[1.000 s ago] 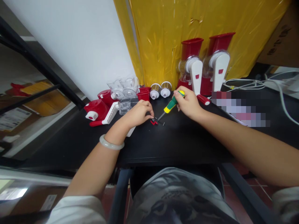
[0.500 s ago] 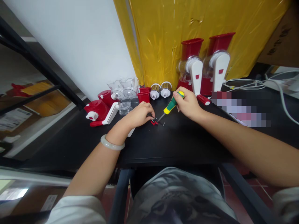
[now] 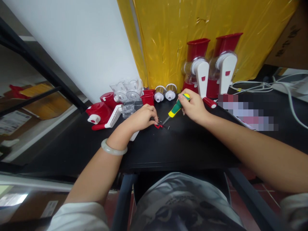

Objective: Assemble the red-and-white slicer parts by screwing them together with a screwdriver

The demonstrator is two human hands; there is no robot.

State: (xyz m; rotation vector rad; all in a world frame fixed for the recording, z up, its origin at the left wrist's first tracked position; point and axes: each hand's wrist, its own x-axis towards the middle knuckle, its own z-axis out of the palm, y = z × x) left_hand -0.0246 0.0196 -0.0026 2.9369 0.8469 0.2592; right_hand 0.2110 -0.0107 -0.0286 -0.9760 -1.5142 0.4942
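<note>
My right hand is wrapped round the handle of a green and yellow screwdriver, whose shaft slants down to the left towards the table. My left hand, with a pale bangle on its wrist, is closed with the fingertips pinched low at the table. What those fingertips hold is too small to make out. Right beside them lies a small red part, close to the screwdriver's tip. A tiny screw-like piece rests just right of the tip. Under my left forearm shows part of a white piece.
At the back right stand two red and white rotary graters with cranks. Two metal grating drums, red hoppers and clear plastic housings line the back. Red bases sit left. White cables lie at right.
My left hand has shifted slightly left, its fingertips still low by the red part. The right hand and screwdriver look almost unchanged.
</note>
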